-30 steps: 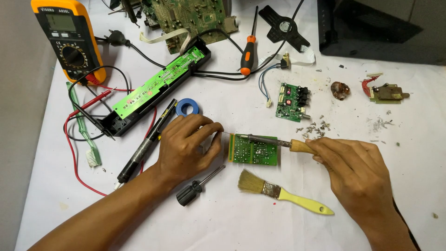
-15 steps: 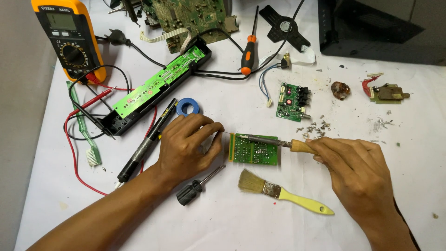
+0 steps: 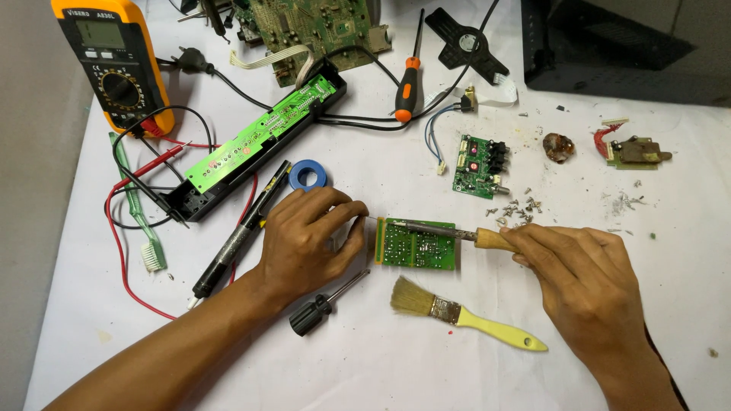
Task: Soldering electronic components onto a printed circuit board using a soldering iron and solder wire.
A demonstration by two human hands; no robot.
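Presently: soldering iron [image 3: 445, 231] applied to green circuit board [image 3: 416, 245].
Right hand [image 3: 582, 285] fingers closed on the handle; left hand [image 3: 308, 240] pinched thin wire. Steadying the board was advisable.

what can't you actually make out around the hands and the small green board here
Head view only:
- Left hand: whatever its fingertips pinch beside the small green board is too thin to tell, maybe solder wire.
- Soldering iron: the right hand covers most of its handle.
- Iron tip's contact with the board: too small to confirm.
- Large circuit board: cut off by the top edge.
- Black box: cut off at the top right.
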